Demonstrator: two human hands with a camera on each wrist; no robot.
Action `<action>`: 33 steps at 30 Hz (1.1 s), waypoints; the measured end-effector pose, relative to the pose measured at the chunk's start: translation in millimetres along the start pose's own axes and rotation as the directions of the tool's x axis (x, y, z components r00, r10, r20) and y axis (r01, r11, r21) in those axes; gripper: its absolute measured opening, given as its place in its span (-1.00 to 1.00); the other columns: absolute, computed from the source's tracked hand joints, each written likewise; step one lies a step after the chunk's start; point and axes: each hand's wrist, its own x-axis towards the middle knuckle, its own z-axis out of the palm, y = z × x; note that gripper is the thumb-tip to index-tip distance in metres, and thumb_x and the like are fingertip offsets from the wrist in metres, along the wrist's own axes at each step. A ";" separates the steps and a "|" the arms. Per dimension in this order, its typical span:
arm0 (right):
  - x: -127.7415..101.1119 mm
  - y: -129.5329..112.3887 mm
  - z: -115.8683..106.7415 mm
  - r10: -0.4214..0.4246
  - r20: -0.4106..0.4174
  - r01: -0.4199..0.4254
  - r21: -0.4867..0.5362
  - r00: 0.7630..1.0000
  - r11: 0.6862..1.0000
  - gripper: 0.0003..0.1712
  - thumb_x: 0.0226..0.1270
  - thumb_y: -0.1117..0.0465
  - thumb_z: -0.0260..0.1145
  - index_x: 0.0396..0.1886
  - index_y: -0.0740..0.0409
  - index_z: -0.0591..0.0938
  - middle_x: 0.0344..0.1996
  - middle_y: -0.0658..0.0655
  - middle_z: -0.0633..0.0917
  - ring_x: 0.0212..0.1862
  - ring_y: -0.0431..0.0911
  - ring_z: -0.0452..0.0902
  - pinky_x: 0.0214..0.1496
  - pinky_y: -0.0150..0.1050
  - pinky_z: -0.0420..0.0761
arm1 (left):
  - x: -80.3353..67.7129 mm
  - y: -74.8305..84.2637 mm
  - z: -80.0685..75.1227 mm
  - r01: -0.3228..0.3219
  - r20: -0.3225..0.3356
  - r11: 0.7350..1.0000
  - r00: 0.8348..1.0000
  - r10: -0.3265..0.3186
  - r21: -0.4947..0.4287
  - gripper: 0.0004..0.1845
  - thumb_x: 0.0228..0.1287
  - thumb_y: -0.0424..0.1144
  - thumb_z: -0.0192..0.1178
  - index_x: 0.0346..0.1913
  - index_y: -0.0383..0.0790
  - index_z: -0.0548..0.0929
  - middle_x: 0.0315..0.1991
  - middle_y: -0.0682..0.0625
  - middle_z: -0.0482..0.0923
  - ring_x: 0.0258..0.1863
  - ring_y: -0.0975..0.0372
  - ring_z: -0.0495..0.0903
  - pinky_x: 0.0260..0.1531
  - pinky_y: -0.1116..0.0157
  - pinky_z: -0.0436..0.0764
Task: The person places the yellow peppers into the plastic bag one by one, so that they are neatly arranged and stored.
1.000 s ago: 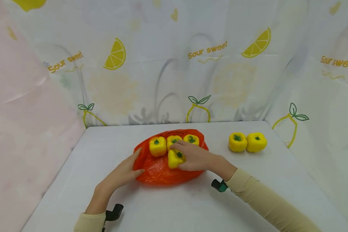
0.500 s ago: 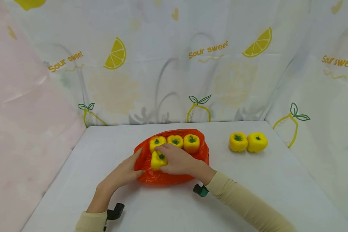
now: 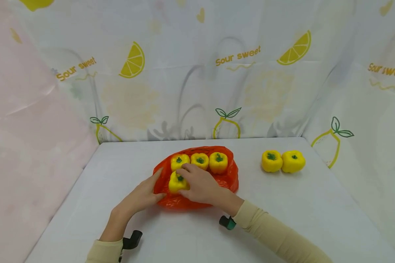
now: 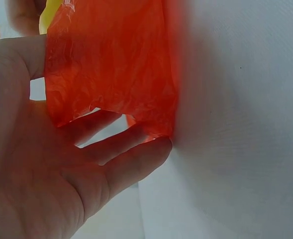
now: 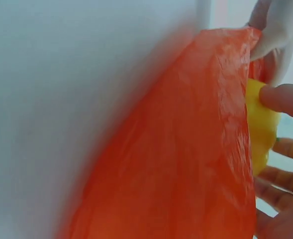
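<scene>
A yellow pepper [image 3: 175, 184] clasped in a person's right hand [image 3: 200, 187] now sits toward the left of a spread red bag [image 3: 231, 180], having travelled leftward from nearer the bag's middle a second ago. The left hand [image 3: 139, 199] keeps its place at the bag's left edge, and a row of three peppers [image 3: 202, 161] along the far side lies as it did.

The right forearm, in a beige sleeve, stretches in from the near right, its hand angled left with the thumb on the near side and the fingers on the far side of the fruit. The left arm rises from the near left, hand spread; its extended fingers touch the plastic rather than clench it, the left wrist view shows.

The grasped pepper rests within the right hand's curl, inside the bag, just on the near side of the row's left pepper and right of the left hand. A pair of peppers [image 3: 287, 162] stands well to the right on a white table [image 3: 299, 208].
</scene>
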 end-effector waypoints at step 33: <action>-79.5 145.7 -90.1 0.295 0.019 -0.292 -0.086 0.955 0.952 -0.35 0.27 0.19 0.33 0.37 0.15 0.44 0.35 0.30 0.46 0.39 0.23 0.34 0.43 0.24 0.37 | 1.8 2.7 -3.7 0.020 0.031 0.999 0.999 -0.021 0.029 -0.06 0.32 -0.05 0.24 0.61 -0.13 -0.07 0.56 -0.19 0.11 0.50 -0.15 0.18 0.34 -0.23 0.38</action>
